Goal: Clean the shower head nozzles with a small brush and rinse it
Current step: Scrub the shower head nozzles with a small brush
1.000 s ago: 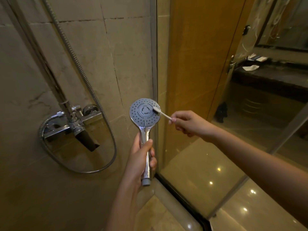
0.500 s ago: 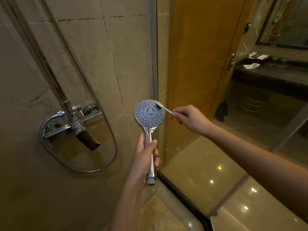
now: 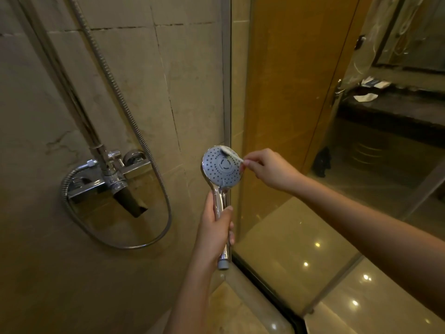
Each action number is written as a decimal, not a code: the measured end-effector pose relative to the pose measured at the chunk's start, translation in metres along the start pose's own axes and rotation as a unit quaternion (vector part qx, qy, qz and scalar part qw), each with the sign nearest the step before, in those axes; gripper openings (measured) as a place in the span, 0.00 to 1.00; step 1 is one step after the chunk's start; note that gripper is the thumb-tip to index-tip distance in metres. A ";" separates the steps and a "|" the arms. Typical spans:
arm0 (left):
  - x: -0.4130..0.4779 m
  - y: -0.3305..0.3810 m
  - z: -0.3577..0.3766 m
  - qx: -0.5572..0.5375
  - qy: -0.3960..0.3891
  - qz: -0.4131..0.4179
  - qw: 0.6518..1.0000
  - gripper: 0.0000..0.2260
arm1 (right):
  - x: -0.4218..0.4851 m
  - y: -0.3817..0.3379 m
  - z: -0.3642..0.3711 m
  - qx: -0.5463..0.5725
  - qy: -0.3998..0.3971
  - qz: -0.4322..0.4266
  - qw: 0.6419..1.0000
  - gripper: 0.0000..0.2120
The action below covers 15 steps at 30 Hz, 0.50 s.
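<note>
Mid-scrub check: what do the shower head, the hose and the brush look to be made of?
On the shower head, the face looks like matte grey plastic with dark, possibly rubber, nozzle dots. Its handle is mirror-bright chrome; whether that is plated plastic or metal, I can't tell. The hose has shiny ribbed coils, suggesting metal. The brush has a plain white stem, likely plastic.

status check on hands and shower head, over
Left hand grips shower head handle. Right hand pinches small brush, bristles on upper nozzles. Nothing in the way.
</note>
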<state>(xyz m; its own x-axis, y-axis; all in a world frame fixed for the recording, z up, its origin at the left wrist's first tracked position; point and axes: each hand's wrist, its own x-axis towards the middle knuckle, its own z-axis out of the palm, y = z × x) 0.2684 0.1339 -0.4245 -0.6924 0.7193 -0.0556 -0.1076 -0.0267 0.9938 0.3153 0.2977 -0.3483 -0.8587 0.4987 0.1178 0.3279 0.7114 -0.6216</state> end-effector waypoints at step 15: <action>0.006 -0.010 -0.005 0.011 0.007 -0.011 1.000 0.25 | 0.002 0.002 0.018 -0.093 0.018 -0.021 0.995 0.11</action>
<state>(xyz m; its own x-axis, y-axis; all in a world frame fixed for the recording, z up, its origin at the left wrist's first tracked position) 0.2622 0.1348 -0.4354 -0.7006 0.7091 -0.0796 -0.1073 0.0056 0.9942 0.3070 0.2912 -0.3635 -0.8597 0.4815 0.1706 0.3618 0.8096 -0.4621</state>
